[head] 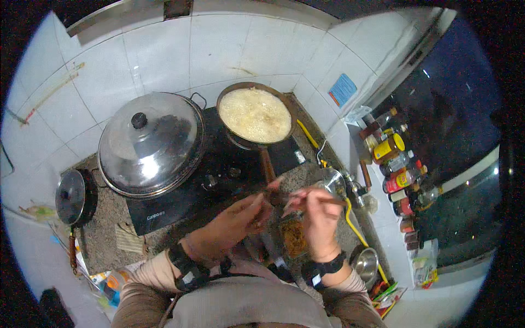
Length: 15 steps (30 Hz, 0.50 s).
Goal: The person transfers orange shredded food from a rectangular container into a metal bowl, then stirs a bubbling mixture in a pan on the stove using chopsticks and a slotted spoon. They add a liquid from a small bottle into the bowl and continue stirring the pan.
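My left hand (236, 225) is raised in front of the stove, thumb and fingers curled toward my right hand; whether anything sits in its fingers is too blurred to tell. A thin brown stick, perhaps chopsticks (333, 201), is held in my right hand (322, 221). Both hands are close together near the handle (267, 166) of a frying pan. That pan (295, 119) stands on the right burner, full of pale, foaming, bubbling liquid (256, 115). Below the hands is a container of brown, shredded-looking food (293, 238), partly covered by my right hand.
A large wok with a domed metal lid (149, 143) occupies the left of the black gas stove (180, 217). Left of it is a small lidded pan (71, 197). A folded striped cloth (129, 238) lies on the counter. Several bottles (396, 160) line the right ledge, near a metal bowl (365, 264) and yellow hose (354, 225).
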Tool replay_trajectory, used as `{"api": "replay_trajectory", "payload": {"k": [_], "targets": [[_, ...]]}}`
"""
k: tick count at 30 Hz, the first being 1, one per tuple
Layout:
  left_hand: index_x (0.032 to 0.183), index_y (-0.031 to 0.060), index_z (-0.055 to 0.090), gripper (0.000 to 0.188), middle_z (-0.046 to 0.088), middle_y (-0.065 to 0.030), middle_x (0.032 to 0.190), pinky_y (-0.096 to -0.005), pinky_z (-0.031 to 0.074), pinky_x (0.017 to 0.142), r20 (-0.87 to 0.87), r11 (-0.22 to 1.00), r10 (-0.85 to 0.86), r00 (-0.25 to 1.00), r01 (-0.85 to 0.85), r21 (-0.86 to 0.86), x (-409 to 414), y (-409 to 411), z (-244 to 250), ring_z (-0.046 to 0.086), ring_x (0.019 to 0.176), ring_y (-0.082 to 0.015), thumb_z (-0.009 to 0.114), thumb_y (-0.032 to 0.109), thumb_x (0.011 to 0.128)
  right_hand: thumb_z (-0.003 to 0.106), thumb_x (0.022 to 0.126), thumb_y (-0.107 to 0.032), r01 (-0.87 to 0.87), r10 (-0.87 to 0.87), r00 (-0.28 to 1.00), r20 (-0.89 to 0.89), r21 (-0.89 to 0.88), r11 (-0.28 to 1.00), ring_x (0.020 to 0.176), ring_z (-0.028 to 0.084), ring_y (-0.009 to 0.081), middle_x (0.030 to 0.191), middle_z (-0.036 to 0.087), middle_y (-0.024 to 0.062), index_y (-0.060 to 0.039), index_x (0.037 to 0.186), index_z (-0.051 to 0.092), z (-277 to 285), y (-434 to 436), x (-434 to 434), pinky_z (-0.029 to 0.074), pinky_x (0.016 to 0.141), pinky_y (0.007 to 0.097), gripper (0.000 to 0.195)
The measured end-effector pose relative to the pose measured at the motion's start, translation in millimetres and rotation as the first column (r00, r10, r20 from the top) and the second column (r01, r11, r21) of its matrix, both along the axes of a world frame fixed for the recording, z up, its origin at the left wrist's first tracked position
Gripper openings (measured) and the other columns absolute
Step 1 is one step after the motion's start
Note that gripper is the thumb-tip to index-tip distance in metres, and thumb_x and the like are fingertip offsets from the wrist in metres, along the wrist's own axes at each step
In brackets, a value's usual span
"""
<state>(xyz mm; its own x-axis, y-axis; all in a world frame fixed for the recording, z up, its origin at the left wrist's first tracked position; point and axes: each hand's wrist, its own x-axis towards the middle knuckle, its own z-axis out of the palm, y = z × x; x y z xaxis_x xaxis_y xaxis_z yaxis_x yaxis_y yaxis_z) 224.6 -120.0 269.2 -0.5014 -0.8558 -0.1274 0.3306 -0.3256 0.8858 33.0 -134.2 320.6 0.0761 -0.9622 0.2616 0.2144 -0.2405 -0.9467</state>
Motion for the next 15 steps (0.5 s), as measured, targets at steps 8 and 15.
{"api": "replay_trajectory", "payload": {"k": [8,15], "targets": [[0.151,0.0026,0.022,0.062,0.044,0.0037,0.082,-0.0208,0.040,0.065,-0.368,0.900,0.405,0.837,-0.296,0.319,106,69,-12,0.042,0.072,-0.0070,0.049,0.027,0.100,0.056,0.098,-0.014,0.097,-0.120,0.972,-0.204,-0.115,0.989,0.073,0.065,0.0160,0.089,0.068,0.0099,0.0044,0.103,0.065,-12,-205,-68,0.055,0.064,0.0277,0.022],[0.148,0.0095,0.032,0.053,0.053,-0.0004,0.088,-0.0243,0.046,0.065,-0.310,0.477,0.879,0.363,-0.671,0.567,110,163,-36,0.055,0.073,-0.0087,0.045,0.030,0.102,0.049,0.100,-0.022,0.045,0.067,0.909,-0.412,0.258,0.965,0.049,0.062,0.0189,0.086,0.066,0.0095,-0.0023,0.104,0.066,-18,-298,-61,0.051,0.044,0.0278,0.027]]}}
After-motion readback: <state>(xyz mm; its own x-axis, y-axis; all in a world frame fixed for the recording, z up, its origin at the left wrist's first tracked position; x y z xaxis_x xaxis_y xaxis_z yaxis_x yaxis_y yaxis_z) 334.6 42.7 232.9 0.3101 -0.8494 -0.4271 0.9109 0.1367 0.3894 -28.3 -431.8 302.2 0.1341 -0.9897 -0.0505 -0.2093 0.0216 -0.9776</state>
